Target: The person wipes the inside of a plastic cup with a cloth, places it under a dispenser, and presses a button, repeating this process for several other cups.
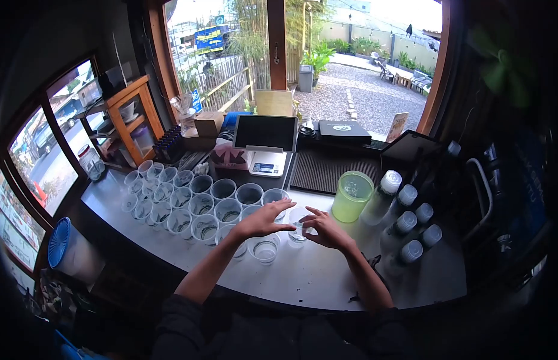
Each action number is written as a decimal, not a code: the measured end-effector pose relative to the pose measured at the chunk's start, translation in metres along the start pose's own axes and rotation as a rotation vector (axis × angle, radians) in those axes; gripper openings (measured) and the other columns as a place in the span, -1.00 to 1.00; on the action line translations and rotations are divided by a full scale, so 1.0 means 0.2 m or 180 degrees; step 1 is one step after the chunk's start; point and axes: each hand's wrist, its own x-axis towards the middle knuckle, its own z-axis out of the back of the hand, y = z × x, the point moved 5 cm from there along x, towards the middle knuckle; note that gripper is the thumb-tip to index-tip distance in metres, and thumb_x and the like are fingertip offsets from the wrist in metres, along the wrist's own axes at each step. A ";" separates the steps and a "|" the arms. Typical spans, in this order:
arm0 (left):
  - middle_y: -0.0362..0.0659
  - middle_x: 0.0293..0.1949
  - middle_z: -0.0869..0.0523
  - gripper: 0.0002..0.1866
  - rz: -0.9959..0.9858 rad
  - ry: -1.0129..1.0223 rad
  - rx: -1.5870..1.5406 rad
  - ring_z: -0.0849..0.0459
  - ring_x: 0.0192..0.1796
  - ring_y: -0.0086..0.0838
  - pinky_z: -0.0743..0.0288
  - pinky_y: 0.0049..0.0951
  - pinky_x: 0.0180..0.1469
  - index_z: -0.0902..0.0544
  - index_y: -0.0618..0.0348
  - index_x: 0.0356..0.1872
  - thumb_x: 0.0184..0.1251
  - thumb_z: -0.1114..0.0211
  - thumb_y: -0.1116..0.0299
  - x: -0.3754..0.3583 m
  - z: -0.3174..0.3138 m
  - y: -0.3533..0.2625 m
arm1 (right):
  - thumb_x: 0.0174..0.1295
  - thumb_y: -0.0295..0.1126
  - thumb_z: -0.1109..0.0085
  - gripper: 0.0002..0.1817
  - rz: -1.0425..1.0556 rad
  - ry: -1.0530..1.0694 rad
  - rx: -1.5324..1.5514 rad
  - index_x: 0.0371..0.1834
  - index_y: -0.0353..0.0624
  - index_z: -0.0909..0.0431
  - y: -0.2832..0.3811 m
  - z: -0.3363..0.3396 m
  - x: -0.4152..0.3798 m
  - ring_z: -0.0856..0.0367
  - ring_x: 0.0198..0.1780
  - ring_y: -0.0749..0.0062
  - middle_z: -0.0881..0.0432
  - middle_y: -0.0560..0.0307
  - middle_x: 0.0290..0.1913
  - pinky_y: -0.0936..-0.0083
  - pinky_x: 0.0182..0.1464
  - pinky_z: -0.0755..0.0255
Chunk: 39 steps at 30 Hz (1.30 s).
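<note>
A clear plastic cup [297, 236] stands on the counter between my hands, partly covered by my fingers. My left hand [267, 221] is open, fingers stretched to the right above the nearest row of cups, its thumb close to this cup's left side. Curled fingers of my right hand [327, 230] overlap the cup's right side and seem to grip it; the exact contact is hard to see. Left of it stand several rows of clear plastic cups [205, 228], with dark markings on many. One cup [264, 248] sits just below my left hand.
On the right are a yellow-green plastic container [352, 198] and several stacks of clear cups [405, 223]. A tablet [265, 132], a white scale [267, 164] and a black ribbed mat [327, 173] line the back. A blue-lidded bucket [72, 252] stands at the left.
</note>
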 end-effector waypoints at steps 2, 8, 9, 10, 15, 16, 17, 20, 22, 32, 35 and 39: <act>0.15 0.39 -0.32 -0.16 -0.0110 -0.0030 -0.0329 -0.23 0.47 -0.06 -0.09 -0.16 0.47 -0.31 0.22 0.39 0.21 -0.34 -0.12 0.00 0.03 -0.08 | 0.20 -0.34 -0.28 -0.84 -0.0524 -0.0169 0.0790 -0.23 -0.17 -0.65 -0.04 0.05 -0.07 -0.49 0.25 0.09 -0.68 0.08 0.01 0.17 0.31 -0.32; 0.04 0.48 -0.13 0.22 -0.1102 -0.0062 -0.0773 -0.18 0.48 -0.13 -0.08 -0.15 0.49 -0.07 0.14 0.50 -0.21 -0.67 0.10 0.06 -0.01 -0.34 | 0.38 -0.32 -0.11 -0.75 -0.0702 -0.1451 0.3701 -0.08 -0.31 -0.57 -0.19 0.18 -0.40 -0.68 -0.09 0.32 -0.69 0.06 -0.14 0.22 0.10 -0.54; 0.04 0.48 -0.13 0.22 -0.1267 -0.0133 -0.0707 -0.17 0.49 -0.12 -0.08 -0.12 0.49 -0.08 0.13 0.50 -0.22 -0.67 0.11 0.09 -0.02 -0.41 | 0.39 -0.33 -0.08 -0.73 -0.0623 -0.1671 0.4598 -0.02 -0.31 -0.54 -0.20 0.17 -0.46 -0.68 -0.08 0.29 -0.68 0.05 -0.12 0.16 0.11 -0.54; 0.03 0.48 -0.13 0.22 -0.1433 -0.0203 -0.0643 -0.16 0.49 -0.11 -0.09 -0.10 0.49 -0.08 0.11 0.50 -0.23 -0.67 0.11 0.11 -0.04 -0.47 | 0.41 -0.33 -0.06 -0.71 -0.0507 -0.1894 0.5493 0.04 -0.31 -0.50 -0.21 0.17 -0.51 -0.67 -0.06 0.26 -0.67 0.05 -0.11 0.10 0.13 -0.54; -0.02 0.27 -0.47 -0.13 -0.1738 -0.0734 -0.1118 -0.51 0.27 -0.14 -0.37 -0.16 0.35 -0.45 0.18 0.24 -0.20 -0.66 0.23 0.32 -0.17 -0.69 | 0.42 -0.24 -0.05 -0.63 -0.1101 -0.1979 0.5619 0.13 -0.28 -0.36 -0.13 0.31 -0.69 -0.58 0.11 0.31 -0.57 -0.02 0.01 0.18 0.08 -0.58; -0.03 0.22 -0.51 -0.17 -0.1757 -0.0823 -0.1142 -0.54 0.24 -0.16 -0.40 -0.18 0.32 -0.48 0.20 0.21 -0.20 -0.66 0.24 0.36 -0.16 -0.76 | 0.40 -0.23 -0.09 -0.59 -0.1309 -0.2277 0.5062 0.17 -0.26 -0.33 -0.16 0.35 -0.75 -0.58 0.11 0.32 -0.56 -0.03 0.03 0.21 0.07 -0.59; -0.04 0.18 -0.55 -0.21 -0.1772 -0.0913 -0.1168 -0.58 0.21 -0.19 -0.44 -0.21 0.30 -0.51 0.21 0.17 -0.19 -0.66 0.25 0.41 -0.17 -0.82 | 0.38 -0.22 -0.12 -0.54 -0.1514 -0.2547 0.4495 0.21 -0.24 -0.29 -0.16 0.40 -0.80 -0.58 0.10 0.33 -0.55 -0.04 0.05 0.24 0.05 -0.59; -0.05 0.08 -0.59 -0.22 -0.1460 -0.0998 -0.1627 -0.59 0.18 -0.28 -0.49 -0.26 0.24 -0.52 0.24 0.16 -0.17 -0.66 0.25 0.57 -0.25 -0.91 | 0.21 -0.20 -0.33 -0.32 -0.1384 -0.3319 0.2600 0.32 -0.12 -0.20 -0.20 0.60 -0.97 -0.48 0.20 0.30 -0.44 -0.06 0.20 0.29 0.15 -0.46; -0.06 0.03 -0.61 -0.23 -0.1354 -0.1022 -0.1614 -0.61 0.16 -0.32 -0.54 -0.30 0.16 -0.52 0.27 0.15 -0.15 -0.66 0.23 0.67 -0.28 -1.03 | 0.16 -0.19 -0.36 -0.26 -0.1207 -0.3319 0.1922 0.35 -0.12 -0.19 -0.14 0.76 -1.05 -0.42 0.27 0.23 -0.38 -0.03 0.28 0.25 0.22 -0.38; 0.13 0.31 -0.42 -0.21 -0.1625 -0.1068 -0.2274 -0.37 0.39 -0.11 -0.21 -0.18 0.39 -0.21 0.15 0.42 0.25 -0.35 0.08 1.21 -0.59 -1.50 | -0.05 -0.17 -0.55 0.22 -0.1485 -0.3469 0.0849 0.55 -0.09 0.21 -0.38 1.17 -1.50 -0.44 0.27 0.04 -0.32 -0.22 0.30 0.16 0.19 -0.44; 0.21 0.44 -0.20 -0.33 -0.1395 -0.1200 -0.1906 -0.03 0.54 -0.05 0.03 -0.19 0.49 -0.21 0.24 0.42 0.40 -0.18 0.14 1.46 -0.63 -1.53 | -0.01 -0.26 -0.52 0.15 -0.1459 -0.3806 0.0800 0.55 -0.05 0.16 -0.55 1.30 -1.64 -0.43 0.26 0.06 -0.29 -0.18 0.33 0.15 0.19 -0.45; 0.21 0.44 -0.19 -0.36 -0.1154 -0.0956 -0.1393 -0.04 0.54 -0.11 0.03 -0.27 0.49 -0.26 0.28 0.40 0.41 -0.17 0.15 1.93 -0.74 -1.48 | 0.03 -0.35 -0.48 0.08 -0.1595 -0.4052 0.0347 0.54 -0.01 0.11 -0.84 1.50 -1.75 -0.43 0.27 0.05 -0.30 -0.21 0.32 0.11 0.21 -0.45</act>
